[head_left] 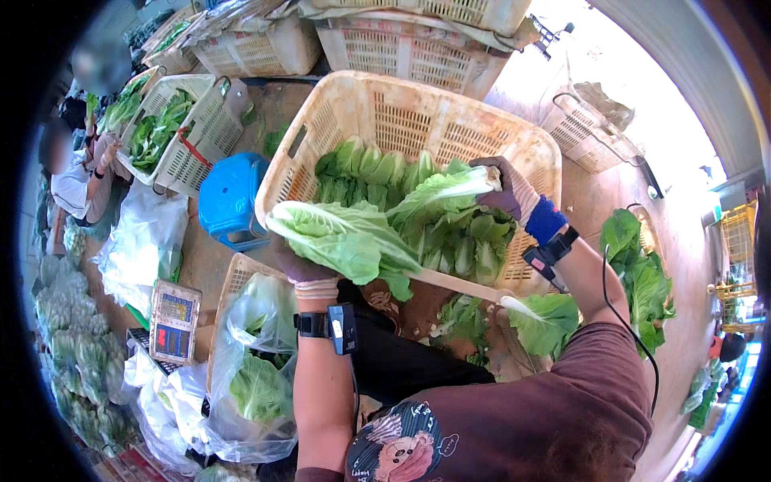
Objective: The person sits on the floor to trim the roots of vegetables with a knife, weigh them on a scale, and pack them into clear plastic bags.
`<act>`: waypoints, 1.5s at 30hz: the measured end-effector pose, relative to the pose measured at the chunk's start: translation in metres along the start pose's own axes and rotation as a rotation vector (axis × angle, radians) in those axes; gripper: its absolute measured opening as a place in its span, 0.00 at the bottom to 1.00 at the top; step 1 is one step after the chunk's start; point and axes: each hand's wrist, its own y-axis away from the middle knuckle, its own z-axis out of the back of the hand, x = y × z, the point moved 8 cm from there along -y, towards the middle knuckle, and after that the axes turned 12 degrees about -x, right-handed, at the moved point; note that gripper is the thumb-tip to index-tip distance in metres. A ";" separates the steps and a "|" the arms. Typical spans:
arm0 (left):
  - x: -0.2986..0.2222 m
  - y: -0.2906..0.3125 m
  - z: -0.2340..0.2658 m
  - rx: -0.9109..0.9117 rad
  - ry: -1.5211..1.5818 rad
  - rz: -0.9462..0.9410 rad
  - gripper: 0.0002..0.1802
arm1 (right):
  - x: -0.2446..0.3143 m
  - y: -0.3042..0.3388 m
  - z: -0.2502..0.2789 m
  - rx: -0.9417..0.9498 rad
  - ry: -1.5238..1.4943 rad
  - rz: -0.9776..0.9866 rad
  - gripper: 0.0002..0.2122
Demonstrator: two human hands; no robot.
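Both my hands wear gloves with dark palms and pale striped cuffs. My left hand [299,263] is closed round the near end of a leafy Chinese cabbage [345,233], its fingers partly hidden by the leaves. My right hand [514,193] grips a second Chinese cabbage [442,193] at its white root end, the leaves pointing left. Both heads are held over a large cream plastic crate [474,108] with slotted walls. Inside it, more green heads [377,169] lie packed in rows. A loose leaf with a white stalk [542,321] is below the crate's near right corner.
A blue plastic stool [233,197] stands left of the crate. Nearer me are a digital scale [175,321] and a plastic-lined basket of greens [261,386]. More greens [638,273] lie at right. Stacked crates [409,52] line the back; a co-worker [84,181] sits far left.
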 end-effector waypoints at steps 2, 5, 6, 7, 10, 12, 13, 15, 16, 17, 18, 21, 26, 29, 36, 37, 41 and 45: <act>-0.007 0.009 -0.001 -0.022 -0.124 -0.110 0.36 | 0.026 0.013 0.001 -0.104 -0.190 -0.093 0.25; -0.022 -0.007 0.042 0.009 -0.167 -0.222 0.35 | 0.052 0.023 0.006 -0.223 -0.374 0.049 0.22; -0.031 -0.012 0.084 0.017 -0.139 -0.278 0.35 | 0.056 0.022 0.000 -0.216 -0.438 0.038 0.21; -0.037 -0.012 0.105 0.024 -0.110 -0.321 0.36 | 0.058 0.023 -0.003 -0.218 -0.495 0.022 0.21; -0.017 0.043 0.042 0.116 -0.042 -0.155 0.39 | 0.080 0.046 0.015 -0.280 -0.340 0.141 0.22; -0.017 0.105 -0.018 0.223 -0.085 -0.094 0.44 | 0.115 0.064 0.001 -0.284 -0.120 0.380 0.23; -0.031 0.123 -0.025 0.250 -0.184 -0.180 0.45 | 0.133 0.071 -0.016 -0.255 -0.054 0.430 0.26; -0.039 0.159 -0.046 0.378 -0.424 -0.302 0.46 | 0.155 0.083 -0.030 -0.238 0.068 0.639 0.29; -0.043 0.179 -0.054 0.370 -0.500 -0.344 0.44 | 0.168 0.088 -0.043 -0.208 0.031 0.683 0.30; -0.049 0.180 -0.038 0.242 -0.695 -0.326 0.42 | 0.183 0.094 -0.055 -0.173 0.026 0.745 0.30; -0.059 0.182 -0.022 0.105 -0.884 -0.307 0.39 | 0.199 0.101 -0.067 -0.137 0.021 0.807 0.31; -0.064 0.226 -0.067 0.510 -1.275 -0.615 0.38 | 0.241 0.123 -0.101 -0.030 -0.012 0.966 0.32; -0.078 0.308 -0.112 0.661 -1.750 -1.258 0.38 | 0.264 0.162 -0.174 0.178 -0.182 0.989 0.34; -0.081 0.312 -0.100 0.638 -1.819 -1.244 0.38 | 0.263 0.189 -0.223 0.280 -0.239 0.827 0.33; -0.114 0.334 0.027 0.535 -1.278 -0.613 0.43 | 0.239 0.223 -0.299 1.051 -0.168 0.001 0.24; -0.111 0.335 0.037 0.538 -1.226 -0.571 0.44 | 0.237 0.226 -0.305 1.144 -0.148 -0.068 0.23; -0.114 0.343 0.043 0.447 -1.109 -0.504 0.39 | 0.222 0.228 -0.331 1.370 -0.229 -0.348 0.20; -0.113 0.340 0.062 0.317 -0.868 -0.414 0.29 | 0.226 0.223 -0.347 1.460 -0.099 -0.352 0.18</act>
